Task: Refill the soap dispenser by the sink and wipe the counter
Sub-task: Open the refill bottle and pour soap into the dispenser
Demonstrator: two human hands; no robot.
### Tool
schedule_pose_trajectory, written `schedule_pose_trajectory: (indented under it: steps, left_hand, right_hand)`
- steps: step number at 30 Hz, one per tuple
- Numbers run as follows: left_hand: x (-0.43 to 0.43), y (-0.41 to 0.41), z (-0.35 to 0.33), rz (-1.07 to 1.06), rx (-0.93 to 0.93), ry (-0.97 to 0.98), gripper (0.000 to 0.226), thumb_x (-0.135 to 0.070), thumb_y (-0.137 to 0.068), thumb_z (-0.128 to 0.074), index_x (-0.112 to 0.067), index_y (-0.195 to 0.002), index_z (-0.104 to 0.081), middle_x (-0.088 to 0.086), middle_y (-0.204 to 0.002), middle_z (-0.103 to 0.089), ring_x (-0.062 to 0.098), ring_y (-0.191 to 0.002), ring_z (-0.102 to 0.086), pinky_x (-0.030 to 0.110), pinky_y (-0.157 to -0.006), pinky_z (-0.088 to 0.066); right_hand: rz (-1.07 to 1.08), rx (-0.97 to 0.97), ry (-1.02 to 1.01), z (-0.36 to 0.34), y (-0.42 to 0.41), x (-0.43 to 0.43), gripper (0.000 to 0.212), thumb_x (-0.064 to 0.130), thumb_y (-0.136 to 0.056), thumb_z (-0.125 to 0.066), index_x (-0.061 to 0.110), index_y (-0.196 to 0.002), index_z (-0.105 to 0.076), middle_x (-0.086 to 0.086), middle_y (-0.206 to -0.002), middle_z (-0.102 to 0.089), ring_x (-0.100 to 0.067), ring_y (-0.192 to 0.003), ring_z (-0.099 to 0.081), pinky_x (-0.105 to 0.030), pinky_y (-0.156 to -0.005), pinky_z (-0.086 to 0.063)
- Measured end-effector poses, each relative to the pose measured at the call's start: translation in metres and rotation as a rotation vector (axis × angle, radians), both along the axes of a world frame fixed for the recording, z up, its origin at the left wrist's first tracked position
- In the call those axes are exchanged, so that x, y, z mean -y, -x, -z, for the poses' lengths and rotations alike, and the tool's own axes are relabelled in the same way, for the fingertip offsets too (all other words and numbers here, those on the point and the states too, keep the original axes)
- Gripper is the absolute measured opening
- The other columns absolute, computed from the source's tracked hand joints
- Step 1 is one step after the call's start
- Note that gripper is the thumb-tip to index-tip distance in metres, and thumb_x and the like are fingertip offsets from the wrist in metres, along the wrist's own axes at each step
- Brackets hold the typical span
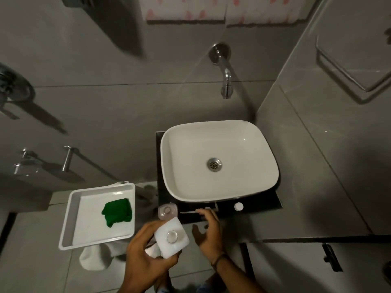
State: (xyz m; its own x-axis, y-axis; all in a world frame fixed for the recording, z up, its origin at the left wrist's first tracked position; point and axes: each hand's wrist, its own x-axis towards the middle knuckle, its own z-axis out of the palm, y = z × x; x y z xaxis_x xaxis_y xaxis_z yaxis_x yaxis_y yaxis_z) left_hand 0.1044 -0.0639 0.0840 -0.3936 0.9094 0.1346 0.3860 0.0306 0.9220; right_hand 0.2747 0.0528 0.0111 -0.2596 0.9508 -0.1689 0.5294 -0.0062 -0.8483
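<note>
My left hand grips a white refill bottle; its uncapped mouth faces up, just in front of the counter's left corner. A small clear soap dispenser stands on that corner of the black counter, with no pump on it. A pump with its thin tube lies on the counter in front of the basin. My right hand hovers open beside the bottle, fingertips close to the pump. A round white cap rests further right. A folded green cloth lies in a white tray.
A white basin fills most of the counter, under a chrome wall spout. The tray sits on a white stand to the left of the counter. Grey tiled walls close in behind and to the right; chrome fittings are on the left wall.
</note>
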Motion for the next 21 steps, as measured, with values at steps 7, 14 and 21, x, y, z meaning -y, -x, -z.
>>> schedule_pose_trajectory:
  steps: [7,14,21]
  left_hand:
    - [0.036,0.068,0.012,-0.077,-0.011,0.036,0.069,-0.037,-0.055,-0.099,-0.04,-0.117,-0.07,-0.016,-0.115,-0.074,0.009,-0.106,-0.071,0.015,-0.09,-0.055]
    - [0.056,0.105,0.025,-0.168,0.008,0.108,0.072,-0.034,-0.054,-0.1,-0.028,-0.12,-0.071,-0.014,-0.114,-0.073,0.017,-0.107,-0.071,0.042,-0.093,-0.063]
    - [0.06,0.115,0.027,-0.194,0.031,0.116,0.072,-0.029,-0.056,-0.098,-0.014,-0.121,-0.071,-0.003,-0.115,-0.074,0.025,-0.108,-0.071,0.055,-0.093,-0.063]
  right_hand:
    - [-0.153,-0.061,0.124,0.002,0.067,0.0,0.084,0.004,-0.068,-0.091,0.021,-0.142,-0.055,0.021,-0.138,-0.053,0.02,-0.123,-0.049,0.004,-0.099,-0.035]
    - [-0.147,0.039,0.142,0.013,0.092,-0.003,0.084,0.003,-0.068,-0.089,0.026,-0.142,-0.057,0.01,-0.138,-0.056,-0.006,-0.127,-0.051,-0.021,-0.108,-0.041]
    - [-0.151,0.056,0.158,0.016,0.096,-0.005,0.083,0.002,-0.068,-0.09,0.023,-0.142,-0.057,0.007,-0.138,-0.058,-0.006,-0.125,-0.051,-0.009,-0.101,-0.038]
